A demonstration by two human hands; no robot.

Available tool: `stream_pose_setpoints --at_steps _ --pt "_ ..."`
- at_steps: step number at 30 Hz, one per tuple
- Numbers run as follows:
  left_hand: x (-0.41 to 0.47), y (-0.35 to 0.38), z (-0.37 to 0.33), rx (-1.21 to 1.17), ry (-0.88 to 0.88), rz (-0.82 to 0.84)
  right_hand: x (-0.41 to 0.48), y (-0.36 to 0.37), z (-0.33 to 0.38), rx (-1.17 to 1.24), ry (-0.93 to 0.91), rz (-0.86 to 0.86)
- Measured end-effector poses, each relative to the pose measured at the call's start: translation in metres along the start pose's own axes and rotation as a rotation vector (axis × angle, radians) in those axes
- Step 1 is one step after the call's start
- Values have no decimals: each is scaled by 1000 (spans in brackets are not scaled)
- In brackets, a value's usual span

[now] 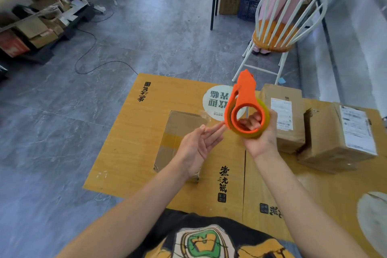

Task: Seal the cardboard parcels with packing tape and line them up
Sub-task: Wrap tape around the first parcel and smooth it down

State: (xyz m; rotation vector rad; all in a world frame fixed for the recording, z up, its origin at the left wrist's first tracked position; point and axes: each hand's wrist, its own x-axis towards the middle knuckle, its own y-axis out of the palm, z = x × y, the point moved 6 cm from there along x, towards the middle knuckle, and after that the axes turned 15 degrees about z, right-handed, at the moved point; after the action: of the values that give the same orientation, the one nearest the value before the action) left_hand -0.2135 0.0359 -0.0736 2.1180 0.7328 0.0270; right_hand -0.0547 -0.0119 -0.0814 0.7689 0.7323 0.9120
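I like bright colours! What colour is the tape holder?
Orange. The tape holder shows best in the head view, held in the right hand.

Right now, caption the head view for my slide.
Right hand holds orange tape dispenser, open left hand beside it, above a parcel.

The right grip [261, 135] holds an orange tape dispenser [244, 98] above the table [129, 132]. The left grip [194, 148], fingers straight, reaches the dispenser's rim over a taped parcel [180, 123]. Two labelled parcels [282, 115] sit near the right edge.
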Motion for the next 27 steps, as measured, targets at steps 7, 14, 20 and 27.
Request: stream_pose_setpoints --at_steps 7,14,20,27 --pt "-5 -23 -14 267 -25 -61 -7 -13 33 -865 129 -204" --pt "-15 -49 -16 341 -56 -139 -23 -56 -4 -1432 93 -138" --pt "-22 -50 -11 360 -98 -90 -29 -89 -36 -1609 110 -197" --pt "-27 -44 -6 333 -132 25 -36 -90 -65 -2074 248 43"
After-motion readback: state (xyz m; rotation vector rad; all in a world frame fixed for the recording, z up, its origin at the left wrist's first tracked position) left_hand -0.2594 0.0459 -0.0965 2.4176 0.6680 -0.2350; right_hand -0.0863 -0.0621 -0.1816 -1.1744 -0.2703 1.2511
